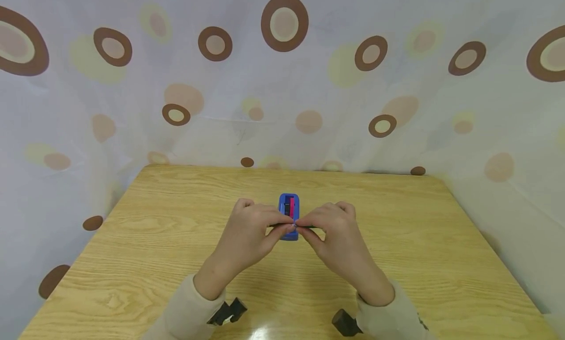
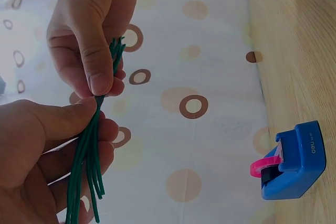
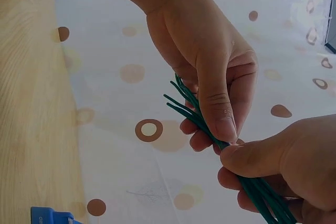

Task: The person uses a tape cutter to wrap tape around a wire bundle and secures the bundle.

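Observation:
Both hands meet over the table and pinch one bundle of thin green strands (image 2: 93, 121) near its middle. My left hand (image 1: 251, 227) grips it between thumb and fingers on the left. From the other side my right hand (image 1: 342, 232) pinches it, the two thumb tips almost touching. Loose strand ends stick out past each hand, as both wrist views show. The part under the fingertips is hidden. Just beyond and below the hands stands a blue tape dispenser (image 2: 302, 166) with a pink core (image 2: 264, 167), touched by neither hand.
The light wood table (image 1: 176, 261) carries the dispenser. A patterned curtain with brown-ringed dots (image 1: 247, 134) hangs behind and along both sides. Black wrist devices (image 1: 346, 323) are strapped over the beige sleeves (image 1: 390, 315).

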### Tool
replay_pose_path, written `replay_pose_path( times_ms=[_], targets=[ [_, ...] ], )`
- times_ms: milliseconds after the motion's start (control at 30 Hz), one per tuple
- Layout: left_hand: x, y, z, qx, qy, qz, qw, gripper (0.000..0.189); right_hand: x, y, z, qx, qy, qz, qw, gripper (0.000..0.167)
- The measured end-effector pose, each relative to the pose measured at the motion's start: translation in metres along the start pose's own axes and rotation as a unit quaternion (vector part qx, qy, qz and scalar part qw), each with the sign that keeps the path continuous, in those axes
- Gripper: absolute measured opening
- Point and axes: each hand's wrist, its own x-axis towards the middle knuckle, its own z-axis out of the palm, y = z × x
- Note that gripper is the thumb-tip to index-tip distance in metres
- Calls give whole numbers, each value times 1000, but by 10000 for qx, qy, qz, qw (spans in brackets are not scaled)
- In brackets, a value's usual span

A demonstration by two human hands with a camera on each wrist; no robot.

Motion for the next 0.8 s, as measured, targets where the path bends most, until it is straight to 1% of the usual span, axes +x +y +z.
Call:
replay_pose_path(
  times_ms=[467, 633, 800],
  targets=[
    [4, 0, -3, -302, -470, -482, 9973, 8, 0, 1, 3, -224, 247, -497, 9982, 18],
    [4, -1, -2, -420, -524, -596, 9960, 7, 0, 1, 4, -192, 218, -456, 9985, 19],
    [5, -1, -2, -445, -445, -597, 9962, 7, 0, 2, 5, -70, 225, -332, 9992, 19]
  ],
)
